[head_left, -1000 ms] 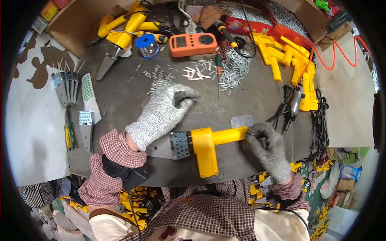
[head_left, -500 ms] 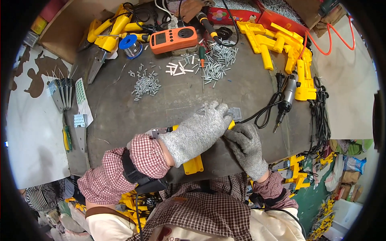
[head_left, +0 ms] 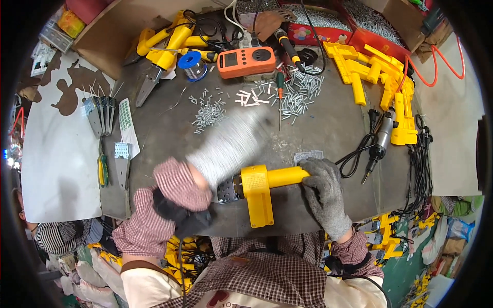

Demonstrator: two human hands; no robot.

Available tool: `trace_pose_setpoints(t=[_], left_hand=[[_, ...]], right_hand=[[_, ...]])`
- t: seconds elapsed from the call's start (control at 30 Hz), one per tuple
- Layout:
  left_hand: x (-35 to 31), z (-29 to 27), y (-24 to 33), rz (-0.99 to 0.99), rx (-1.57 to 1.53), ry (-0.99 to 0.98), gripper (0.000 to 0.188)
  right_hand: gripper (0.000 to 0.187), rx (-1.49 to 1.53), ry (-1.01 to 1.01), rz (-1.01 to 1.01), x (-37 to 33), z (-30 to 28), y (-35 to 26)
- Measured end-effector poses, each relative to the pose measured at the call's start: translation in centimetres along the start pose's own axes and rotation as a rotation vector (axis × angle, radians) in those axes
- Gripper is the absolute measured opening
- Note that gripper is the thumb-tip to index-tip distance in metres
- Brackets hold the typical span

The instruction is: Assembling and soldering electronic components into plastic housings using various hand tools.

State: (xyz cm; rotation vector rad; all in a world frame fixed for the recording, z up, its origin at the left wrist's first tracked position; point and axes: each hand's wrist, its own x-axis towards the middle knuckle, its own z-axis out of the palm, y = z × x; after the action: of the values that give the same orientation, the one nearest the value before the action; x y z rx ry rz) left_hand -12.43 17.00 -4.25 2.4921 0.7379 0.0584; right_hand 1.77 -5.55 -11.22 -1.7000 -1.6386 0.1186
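A yellow plastic hand tool (head_left: 259, 192) lies near the front edge of the bench, its round handle pointing right and a perforated metal plate (head_left: 226, 191) showing at its left end. The gloved fingers of my right hand (head_left: 326, 197) are closed round the handle's end. My left hand (head_left: 233, 141), also in a grey glove, is above the bench to the upper left of the tool. Motion smears it, so its fingers cannot be read. Beyond it are a small pile of screws (head_left: 209, 114), some white sleeves (head_left: 248, 97) and a larger screw pile (head_left: 303, 91).
A screwdriver (head_left: 280, 90) lies by the larger pile. Behind stand an orange meter (head_left: 246, 62), a solder spool (head_left: 192, 65) and red screw boxes (head_left: 318, 35). Yellow housings (head_left: 372, 64) and a corded power screwdriver (head_left: 380, 141) lie right; metal plates (head_left: 121, 167) and pliers (head_left: 103, 170) left.
My left hand has left the tool's handle and moved up and left, uncovering the yellow body. My right hand has come onto the handle's end. The whole view has shifted slightly.
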Motion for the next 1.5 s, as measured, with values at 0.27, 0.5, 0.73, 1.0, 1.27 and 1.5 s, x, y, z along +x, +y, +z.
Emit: trace_pose_setpoints(t=[0.27, 0.5, 0.73, 1.0, 1.27, 1.5], left_hand=[[4.5, -1.0, -10.0, 0.008, 0.531, 0.177, 0.035], [3.9, -0.9, -8.8, -0.015, 0.479, 0.197, 0.027], [-4.2, -0.1, -5.5, 0.376, -0.296, -0.256, 0.022], [-4.8, -0.4, -4.2, 0.501, -0.216, -0.193, 0.037], [-8.0, 1.0, -0.2, 0.379, -0.009, 0.009, 0.067], [-5.9, 5.0, 1.4, 0.291, 0.015, -0.040, 0.061]], right_hand=[[0.046, -0.054, -0.041, 0.019, 0.8, 0.8, -1.2], [0.047, -0.073, -0.047, 0.017, 0.7, 0.5, -1.2], [0.044, -0.082, -0.050, 0.027, 0.9, 0.8, -1.2], [0.043, -0.141, -0.038, 0.030, 0.9, -0.2, -1.5], [0.074, -0.527, 0.368, 0.637, -0.3, -7.8, 6.3], [0.080, 0.504, 0.596, 0.864, 2.6, -8.9, 7.8]])
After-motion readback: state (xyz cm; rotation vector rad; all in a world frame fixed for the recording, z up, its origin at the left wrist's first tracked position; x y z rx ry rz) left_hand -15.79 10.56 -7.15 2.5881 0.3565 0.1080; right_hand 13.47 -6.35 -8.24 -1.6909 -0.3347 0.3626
